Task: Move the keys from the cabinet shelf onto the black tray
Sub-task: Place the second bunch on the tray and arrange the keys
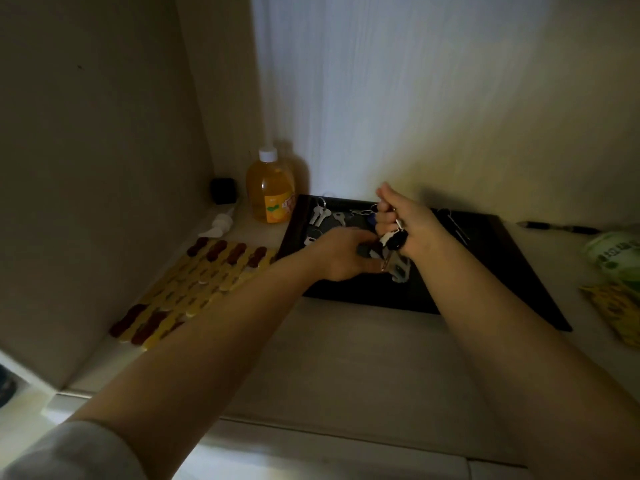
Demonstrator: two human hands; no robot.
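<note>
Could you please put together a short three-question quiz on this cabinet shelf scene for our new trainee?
1. True or false: the flat black rectangular tray already has silver metal keys lying on it.
2. Which hand holds up the bunch of keys with black fobs? A) left hand B) right hand
3. Fill in: the clear plastic bottle of orange liquid stands just to the ____ of the tray, as seen by the camera.

Key:
1. True.
2. B; its fingers are closed on the bunch while the left hand touches it from below.
3. Left.
</note>
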